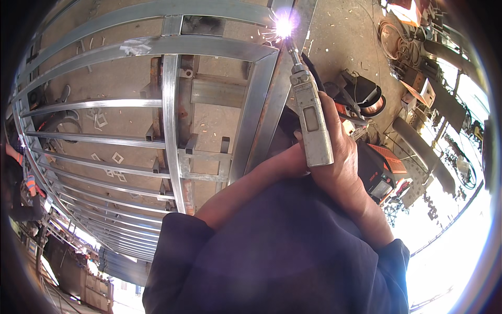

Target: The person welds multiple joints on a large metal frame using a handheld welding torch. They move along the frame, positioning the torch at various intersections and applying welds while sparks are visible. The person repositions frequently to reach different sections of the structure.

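My right hand [339, 149] is wrapped round the grey body of a welding torch [310, 118], which points up and slightly left. A bright violet-white arc [284, 27] burns at its tip, with small sparks about it, and its glare hides the spot where it meets the metal. The tip is at the top corner of a galvanized steel frame [217, 48], beside the slanting end bar [272, 99]. My left hand [293, 159] comes across from the left to the lower end of the torch; its fingers are mostly hidden behind the torch and my right hand.
Many parallel bars [99, 137] of the frame stretch away to the left. On the right stand an orange and black machine [379, 167], a wire spool [374, 106] and coiled cable [397, 44]. Another person's gloved hand [31, 184] shows at the far left edge. Scraps [118, 157] litter the floor.
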Demonstrator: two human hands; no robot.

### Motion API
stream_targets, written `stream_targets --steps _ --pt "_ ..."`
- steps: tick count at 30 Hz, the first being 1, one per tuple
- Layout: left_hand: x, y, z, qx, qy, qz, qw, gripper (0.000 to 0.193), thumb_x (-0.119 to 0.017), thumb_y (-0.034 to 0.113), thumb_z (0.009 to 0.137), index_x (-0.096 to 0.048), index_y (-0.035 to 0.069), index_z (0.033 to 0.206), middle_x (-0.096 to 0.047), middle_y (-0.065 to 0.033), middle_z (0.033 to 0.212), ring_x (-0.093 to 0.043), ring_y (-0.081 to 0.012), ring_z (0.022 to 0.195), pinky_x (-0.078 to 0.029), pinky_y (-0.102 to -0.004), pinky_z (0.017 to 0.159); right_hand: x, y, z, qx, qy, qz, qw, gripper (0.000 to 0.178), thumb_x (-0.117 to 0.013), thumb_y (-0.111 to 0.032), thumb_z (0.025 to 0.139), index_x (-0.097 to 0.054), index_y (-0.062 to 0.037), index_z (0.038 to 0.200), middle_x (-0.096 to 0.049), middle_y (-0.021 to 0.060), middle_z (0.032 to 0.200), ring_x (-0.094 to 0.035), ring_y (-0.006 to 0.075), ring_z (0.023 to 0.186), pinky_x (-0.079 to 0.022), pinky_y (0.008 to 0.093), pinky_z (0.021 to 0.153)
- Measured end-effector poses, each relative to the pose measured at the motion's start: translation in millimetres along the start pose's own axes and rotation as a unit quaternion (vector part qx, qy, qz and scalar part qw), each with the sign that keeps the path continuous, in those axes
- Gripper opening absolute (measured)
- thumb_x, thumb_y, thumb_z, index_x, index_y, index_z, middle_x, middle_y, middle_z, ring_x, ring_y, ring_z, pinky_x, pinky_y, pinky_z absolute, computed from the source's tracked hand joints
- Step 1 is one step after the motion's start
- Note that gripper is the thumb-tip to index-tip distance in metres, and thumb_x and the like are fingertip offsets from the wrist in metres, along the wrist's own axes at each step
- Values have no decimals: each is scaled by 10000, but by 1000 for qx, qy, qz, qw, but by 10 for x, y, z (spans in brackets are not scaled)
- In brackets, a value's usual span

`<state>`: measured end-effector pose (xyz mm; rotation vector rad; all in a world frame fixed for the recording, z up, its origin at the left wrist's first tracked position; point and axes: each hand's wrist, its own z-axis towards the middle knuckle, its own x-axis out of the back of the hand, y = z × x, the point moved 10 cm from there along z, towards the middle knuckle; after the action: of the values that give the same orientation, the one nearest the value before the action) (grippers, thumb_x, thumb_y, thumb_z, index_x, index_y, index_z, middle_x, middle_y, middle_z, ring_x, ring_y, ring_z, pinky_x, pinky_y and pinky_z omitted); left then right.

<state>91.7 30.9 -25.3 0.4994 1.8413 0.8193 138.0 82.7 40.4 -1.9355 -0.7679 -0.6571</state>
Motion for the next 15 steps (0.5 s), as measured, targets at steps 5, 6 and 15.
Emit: stream_targets --steps 5,6,15 --pt "-49 -164 33 29 -20 13 999 437 -632 69 1017 -508 57 1437 -553 -121 1445 -507 -210 1374 -421 -371 1150 -11 34 -27 -10 1 -10 1000 824 -806 -118 874 -375 -97 1576 -704 243 1170 -715 437 1064 -589 498 850" --pt "-54 -177 32 22 -22 22 999 442 -629 71 1018 -503 55 1442 -550 -125 1451 -506 -216 1378 -419 -373 1153 -12 33 -29 -12 -1 -11 1000 823 -807 -119 874 -375 -99 1575 -704 243 1170 -716 436 1064 -590 497 848" --pt "-70 -185 1 -25 -12 52 998 423 -624 59 1013 -528 45 1425 -560 -142 1443 -514 -231 1379 -432 -385 1138 6 -20 -31 18 6 4 1000 807 -786 -83 889 -368 -59 1578 -709 252 1204 -732 433 1061 -611 475 825"
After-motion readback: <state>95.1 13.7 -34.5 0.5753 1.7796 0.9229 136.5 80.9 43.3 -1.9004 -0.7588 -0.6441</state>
